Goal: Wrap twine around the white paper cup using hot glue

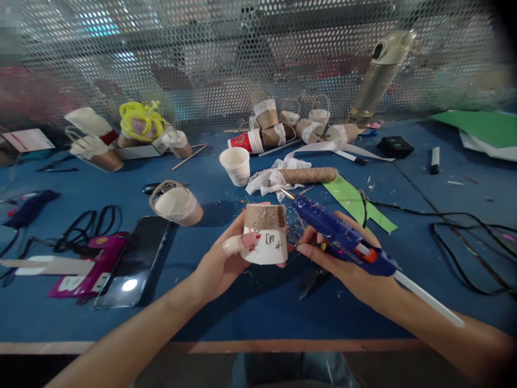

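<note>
Both hands full; left hand (pixel 218 258) grips inverted paper cup (pixel 266 249), likely exposing twine band (pixel 264 216); right hand (pixel 341 268) grips glue gun (pixel 331 227), nozzle (pixel 287 194) near.

And here's smooth white paper on the cup (pixel 262 250), ringed by coarse, fibrous twine (pixel 264 217); the hot-glue gun (pixel 335 230) shows blue plastic, its nozzle (pixel 287 193) bright metal. Glossy dark glass on the smartphone (pixel 139 253), filmy white lace (pixel 264 182), matt blue tabletop (pixel 226 323), perforated metal on the screen (pixel 194 70); the tall bottle (pixel 376 89), blurred, is perhaps clear plastic.
</note>
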A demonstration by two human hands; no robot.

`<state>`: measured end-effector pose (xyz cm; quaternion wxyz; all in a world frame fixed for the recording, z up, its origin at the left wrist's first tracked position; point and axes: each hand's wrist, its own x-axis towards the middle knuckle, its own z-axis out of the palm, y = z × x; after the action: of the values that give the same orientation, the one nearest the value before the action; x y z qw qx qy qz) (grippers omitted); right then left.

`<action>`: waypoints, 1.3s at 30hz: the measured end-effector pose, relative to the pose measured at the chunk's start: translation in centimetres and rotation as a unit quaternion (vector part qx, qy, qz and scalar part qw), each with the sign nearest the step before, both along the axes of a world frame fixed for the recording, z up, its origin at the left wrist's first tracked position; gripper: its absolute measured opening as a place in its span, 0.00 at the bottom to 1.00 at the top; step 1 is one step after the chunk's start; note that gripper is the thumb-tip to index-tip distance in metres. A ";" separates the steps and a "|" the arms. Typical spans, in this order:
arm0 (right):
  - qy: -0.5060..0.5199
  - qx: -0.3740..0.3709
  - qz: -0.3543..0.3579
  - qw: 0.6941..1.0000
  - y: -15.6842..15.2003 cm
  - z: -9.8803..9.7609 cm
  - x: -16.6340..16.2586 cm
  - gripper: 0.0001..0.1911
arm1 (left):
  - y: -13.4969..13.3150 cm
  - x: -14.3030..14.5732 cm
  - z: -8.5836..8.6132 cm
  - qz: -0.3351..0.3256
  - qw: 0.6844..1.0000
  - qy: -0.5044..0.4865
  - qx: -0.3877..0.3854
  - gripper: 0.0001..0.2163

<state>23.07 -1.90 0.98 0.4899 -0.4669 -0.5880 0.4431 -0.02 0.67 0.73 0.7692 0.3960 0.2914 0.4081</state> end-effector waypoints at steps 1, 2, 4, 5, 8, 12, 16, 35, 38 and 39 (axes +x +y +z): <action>-0.008 0.003 0.000 1.000 0.0 -0.2 0.1 0.11 | 0.0 0.0 0.0 -0.011 1.000 -0.013 -0.007 0.23; -0.016 0.006 -0.001 1.000 -0.1 -0.4 0.2 0.10 | 0.0 0.1 0.0 -0.019 1.000 -0.018 -0.011 0.23; -0.019 0.018 0.004 1.000 -0.1 -0.7 0.2 0.09 | 0.0 0.1 -0.2 -0.020 1.000 -0.002 -0.012 0.23; -0.018 0.026 0.008 0.999 -0.2 -0.8 0.2 0.09 | -0.1 0.1 -0.3 -0.015 1.000 0.015 -0.010 0.24; -0.034 0.052 0.022 0.998 -0.3 -0.5 0.2 0.07 | -0.1 0.0 -0.3 0.019 0.998 0.056 0.013 0.25; -0.079 0.097 0.017 0.992 -0.5 0.5 0.7 0.08 | 0.2 -0.4 -0.1 0.060 0.995 0.063 0.050 0.24; -0.123 0.117 0.043 0.985 -0.4 0.8 1.5 0.10 | 0.3 -0.8 -0.3 0.076 0.993 0.041 0.078 0.24; -0.197 0.169 0.101 0.960 -0.3 0.2 2.2 0.15 | -0.1 -1.5 -1.1 0.095 0.975 0.109 0.169 0.27; -0.199 0.170 0.094 0.960 -0.4 0.2 2.2 0.14 | -0.2 -1.7 -1.2 0.107 0.973 0.126 0.161 0.29; -0.202 0.167 0.093 0.961 -0.4 0.2 2.2 0.15 | -0.2 -1.8 -1.2 0.107 0.973 0.131 0.156 0.30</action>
<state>25.29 -2.28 1.22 0.3887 -0.4017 -0.7809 0.2787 -1.79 0.47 -0.47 0.6053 0.5274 0.3631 0.4728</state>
